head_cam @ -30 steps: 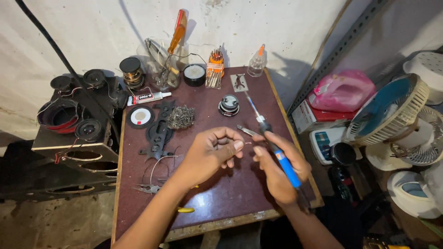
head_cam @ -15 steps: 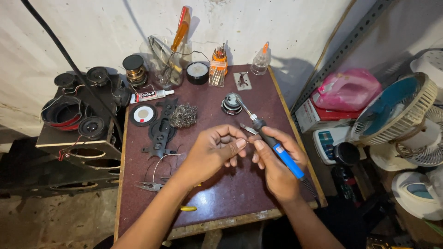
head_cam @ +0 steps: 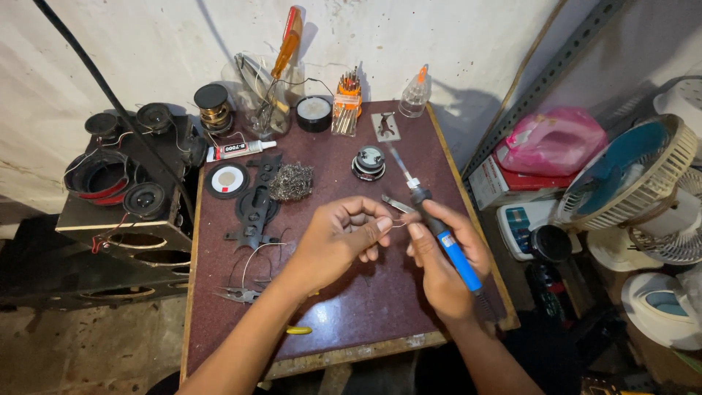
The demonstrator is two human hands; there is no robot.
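Pinching a thin wire [head_cam: 397, 222] in my left hand [head_cam: 344, 235], I grip the iron [head_cam: 439, 234] in my right hand [head_cam: 446, 260] above the table [head_cam: 351, 322]; its tip points away, so I judge no joint started.

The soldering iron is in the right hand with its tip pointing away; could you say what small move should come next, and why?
Probably tilt the soldering iron in the right hand so its tip meets the thin wire pinched by the left hand; the tip points away from it.
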